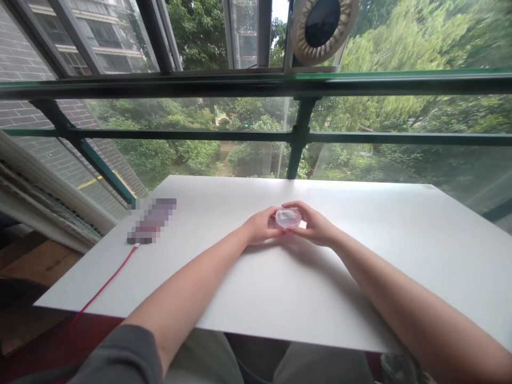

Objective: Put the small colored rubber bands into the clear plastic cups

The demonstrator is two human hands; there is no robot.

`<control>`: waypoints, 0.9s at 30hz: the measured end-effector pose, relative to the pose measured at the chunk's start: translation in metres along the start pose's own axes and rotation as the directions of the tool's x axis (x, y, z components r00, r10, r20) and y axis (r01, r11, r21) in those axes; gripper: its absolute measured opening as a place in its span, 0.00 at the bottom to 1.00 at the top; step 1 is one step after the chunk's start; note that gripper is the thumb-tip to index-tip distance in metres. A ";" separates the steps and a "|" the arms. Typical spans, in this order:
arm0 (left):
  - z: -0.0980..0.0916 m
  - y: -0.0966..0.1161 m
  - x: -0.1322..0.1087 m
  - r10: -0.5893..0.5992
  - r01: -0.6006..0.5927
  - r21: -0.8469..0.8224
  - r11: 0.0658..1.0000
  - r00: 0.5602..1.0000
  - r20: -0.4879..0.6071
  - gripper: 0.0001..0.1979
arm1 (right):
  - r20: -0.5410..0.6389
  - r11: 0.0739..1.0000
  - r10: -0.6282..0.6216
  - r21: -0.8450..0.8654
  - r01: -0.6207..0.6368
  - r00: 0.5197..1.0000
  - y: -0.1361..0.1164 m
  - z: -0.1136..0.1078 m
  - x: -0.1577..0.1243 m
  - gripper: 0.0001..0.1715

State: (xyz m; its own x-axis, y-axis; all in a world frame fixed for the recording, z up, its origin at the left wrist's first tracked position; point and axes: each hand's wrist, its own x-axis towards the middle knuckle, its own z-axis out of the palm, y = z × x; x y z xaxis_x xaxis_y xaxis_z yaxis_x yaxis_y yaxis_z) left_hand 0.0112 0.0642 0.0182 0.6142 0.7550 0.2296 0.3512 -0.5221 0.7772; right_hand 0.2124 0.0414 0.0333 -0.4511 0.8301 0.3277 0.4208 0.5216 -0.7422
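A small, round, clear plastic container (pixel 288 217) with a pale patch on its top is between my two hands, near the middle of the white table (pixel 240 272). My left hand (pixel 262 225) grips its left side, thumb at the near edge and fingers behind. From the right, my right hand (pixel 310 221) holds it too, with the index finger curled over the far rim and the thumb along the near edge. What is inside the container is too small to make out.
A pixelated phone-like object (pixel 154 220) lies on the table's left, with a red cable (pixel 110 279) running over the near edge. Beyond the far edge stand green railings (pixel 200 135) and windows. Cardboard boxes (pixel 44 261) are at the lower left.
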 end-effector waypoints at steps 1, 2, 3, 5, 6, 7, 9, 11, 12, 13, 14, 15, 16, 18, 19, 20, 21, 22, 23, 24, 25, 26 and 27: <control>-0.002 -0.004 0.009 -0.002 0.002 -0.014 1.000 1.000 0.001 0.29 | -0.012 1.000 -0.005 0.017 0.005 1.000 0.006 -0.003 0.006 0.31; -0.004 -0.008 0.018 -0.001 0.001 -0.024 1.000 1.000 -0.001 0.30 | -0.030 0.999 -0.008 0.033 0.009 1.000 0.013 -0.005 0.012 0.31; -0.005 -0.012 0.028 0.002 -0.003 -0.032 0.999 1.000 -0.006 0.30 | -0.059 0.999 -0.008 0.049 0.011 0.998 0.019 -0.006 0.017 0.32; -0.008 -0.019 0.043 0.014 -0.015 -0.039 0.999 1.000 -0.005 0.30 | -0.137 0.996 0.003 0.087 0.009 0.991 0.032 -0.005 0.026 0.32; -0.009 -0.021 0.049 0.025 -0.025 -0.040 0.999 1.000 -0.002 0.29 | -0.186 0.995 0.013 0.104 0.006 0.982 0.037 -0.004 0.029 0.32; -0.010 -0.023 0.053 0.035 -0.035 -0.039 0.999 0.999 0.001 0.29 | -0.234 0.994 0.025 0.110 0.001 0.972 0.040 -0.001 0.031 0.32; -0.011 -0.024 0.056 0.052 -0.052 -0.026 0.998 0.999 0.001 0.27 | -0.311 0.997 0.047 0.073 -0.026 0.949 0.043 0.005 0.032 0.31; -0.011 -0.024 0.055 0.049 -0.049 0.002 0.999 0.999 -0.002 0.27 | -0.367 0.998 0.057 -0.002 -0.063 0.929 0.041 0.011 0.032 0.30; -0.011 -0.023 0.054 0.046 -0.046 0.016 0.999 0.999 -0.005 0.27 | -0.393 0.996 0.056 -0.037 -0.077 0.918 0.039 0.013 0.031 0.30; -0.010 -0.023 0.053 0.041 -0.041 0.031 0.999 0.999 -0.006 0.27 | -0.421 0.994 0.052 -0.067 -0.088 0.905 0.038 0.015 0.031 0.31; -0.010 -0.023 0.052 0.037 -0.037 0.043 0.998 0.999 -0.009 0.26 | -0.448 0.991 0.047 -0.092 -0.098 0.893 0.036 0.016 0.032 0.32; -0.009 -0.023 0.052 0.035 -0.034 0.051 0.998 0.999 -0.013 0.26 | -0.471 0.987 0.046 -0.112 -0.111 0.881 0.035 0.017 0.032 0.33; -0.009 -0.023 0.051 0.032 -0.031 0.056 0.998 0.999 -0.018 0.26 | -0.490 0.983 0.049 -0.129 -0.128 0.870 0.034 0.018 0.032 0.34; -0.008 -0.022 0.051 0.029 -0.027 0.057 0.998 0.999 -0.027 0.26 | -0.499 0.978 0.059 -0.145 -0.151 0.865 0.033 0.018 0.032 0.35; -0.008 -0.022 0.051 0.026 -0.025 0.054 0.998 0.999 -0.032 0.26 | -0.482 0.978 0.058 -0.147 -0.146 0.874 0.033 0.018 0.031 0.33; -0.008 -0.021 0.051 0.024 -0.022 0.050 0.999 0.999 -0.039 0.26 | -0.454 0.981 0.049 -0.146 -0.128 0.890 0.033 0.018 0.030 0.31; -0.008 -0.020 0.051 0.021 -0.019 0.044 0.999 0.999 -0.049 0.26 | -0.422 0.985 0.035 -0.140 -0.103 0.906 0.034 0.018 0.029 0.28; -0.009 -0.020 0.051 0.019 -0.017 0.037 0.999 0.998 -0.059 0.25 | -0.393 0.989 0.021 -0.125 -0.076 0.919 0.034 0.018 0.028 0.26; -0.009 -0.019 0.050 0.019 -0.017 0.029 0.999 0.998 -0.068 0.25 | -0.373 0.994 0.014 -0.099 -0.054 0.928 0.035 0.018 0.027 0.25; -0.009 -0.019 0.050 0.019 -0.018 0.020 1.000 0.997 -0.075 0.24 | -0.361 0.997 0.014 -0.065 -0.041 0.932 0.036 0.018 0.027 0.25; -0.010 -0.018 0.050 0.020 -0.019 0.012 1.000 0.997 -0.076 0.24 | -0.356 0.999 0.021 -0.027 -0.032 0.934 0.037 0.019 0.026 0.26; -0.010 -0.018 0.050 0.022 -0.022 0.003 1.000 0.997 -0.073 0.24 | -0.356 1.000 0.029 0.010 -0.027 0.934 0.038 0.019 0.026 0.26; -0.010 -0.019 0.050 0.025 -0.025 -0.008 1.000 0.998 -0.065 0.24 | -0.356 0.999 0.036 0.042 -0.023 0.934 0.039 0.018 0.025 0.26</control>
State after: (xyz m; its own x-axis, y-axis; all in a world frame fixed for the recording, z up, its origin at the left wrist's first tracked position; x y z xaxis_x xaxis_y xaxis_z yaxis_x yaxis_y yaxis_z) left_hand 0.0277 0.1155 0.0211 0.5754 0.7660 0.2864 0.3297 -0.5378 0.7759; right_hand 0.2028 0.0787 0.0021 -0.1259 0.8643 0.4869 0.3972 0.4937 -0.7736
